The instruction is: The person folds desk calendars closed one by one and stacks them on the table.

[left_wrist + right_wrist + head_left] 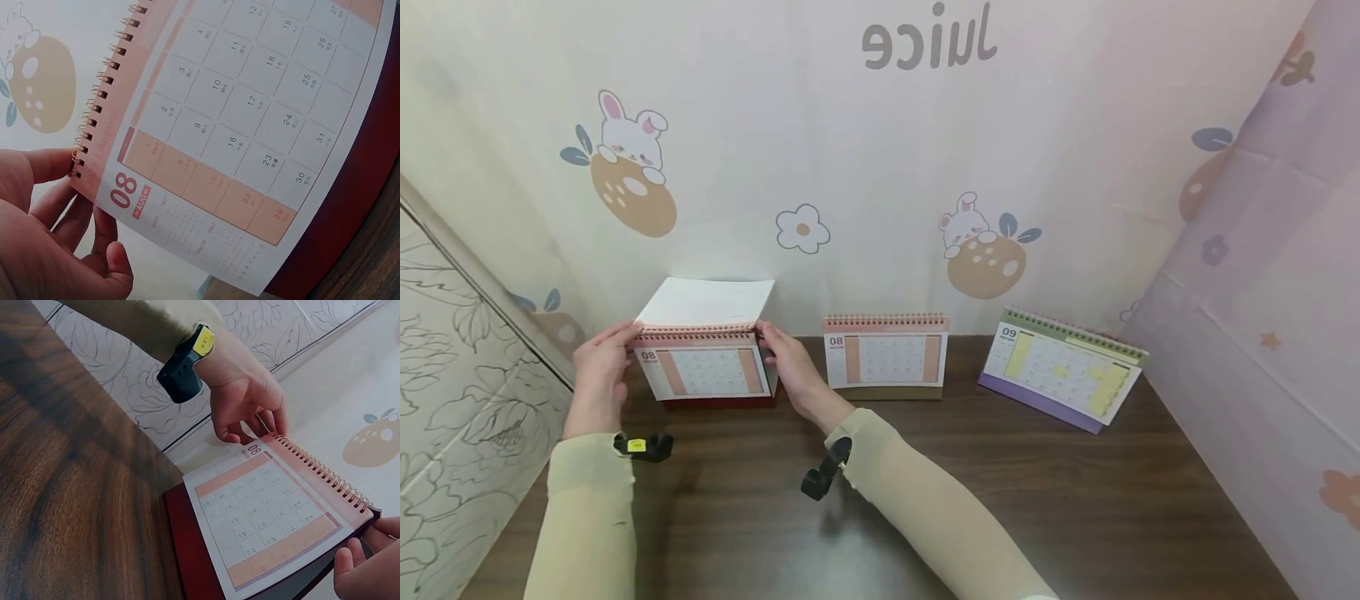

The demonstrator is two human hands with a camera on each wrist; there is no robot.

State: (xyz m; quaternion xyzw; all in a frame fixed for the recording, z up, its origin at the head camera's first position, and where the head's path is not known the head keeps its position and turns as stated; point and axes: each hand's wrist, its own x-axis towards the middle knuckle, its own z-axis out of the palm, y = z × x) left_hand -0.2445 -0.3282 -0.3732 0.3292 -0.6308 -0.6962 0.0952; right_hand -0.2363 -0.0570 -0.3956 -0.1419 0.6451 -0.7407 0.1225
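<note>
On the table, far left, pinching the red-based calendar by both top corners with part-curled left hand and right hand; apparently at page-turning (next, likely, lowering the white sheet behind).

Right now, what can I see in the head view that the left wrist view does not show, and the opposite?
Only the head view: the right hand, the middle calendar, the green-topped 09 calendar and the mirrored "Juice" lettering.

Only the left wrist view: the readable "AUG" label and clear date numbers; from the head these are too small to read.

Both: the left hand at a top corner of the leftmost calendar, with its dark red base.
</note>
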